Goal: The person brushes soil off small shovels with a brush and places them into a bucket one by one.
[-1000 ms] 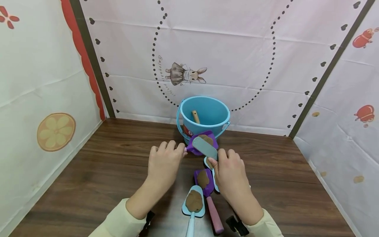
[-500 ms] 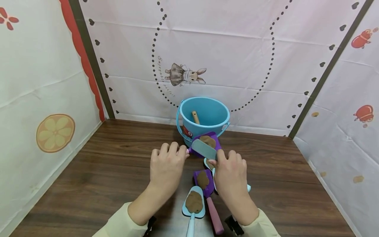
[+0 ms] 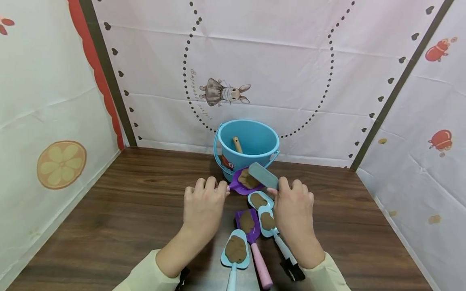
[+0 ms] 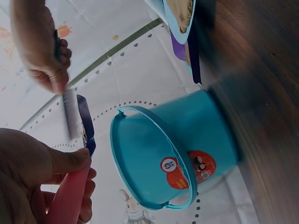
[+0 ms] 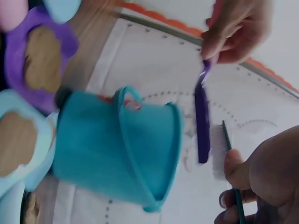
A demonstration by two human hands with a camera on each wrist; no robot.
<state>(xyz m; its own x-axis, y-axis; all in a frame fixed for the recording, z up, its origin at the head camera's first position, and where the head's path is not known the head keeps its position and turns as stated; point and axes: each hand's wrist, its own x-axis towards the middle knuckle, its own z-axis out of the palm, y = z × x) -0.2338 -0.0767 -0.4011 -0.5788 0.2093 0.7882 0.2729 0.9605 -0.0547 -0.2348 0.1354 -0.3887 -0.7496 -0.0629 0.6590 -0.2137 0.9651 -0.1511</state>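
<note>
My left hand grips the pink handle of a small purple toy shovel, lifted in front of the bucket. A brown patch covers the middle of its scoop. My right hand pinches a brush with a grey-green back and pale bristles. In the head view the brush overlaps the upper right of the scoop. Seen from the right wrist, the bristles face the purple scoop close by; contact cannot be made out. Most of the brush handle is hidden by the right hand.
A blue bucket with a wooden-handled item inside stands against the rear cloth. Several brown-patched shovels lie in front: a light blue one, a pink-handled purple one and overlapping light blue ones. Printed cloth walls enclose the table.
My right hand and the brush have moved right and a little away, uncovering the light blue shovels beneath. The purple shovel in my left hand has turned slightly and shifted left.
</note>
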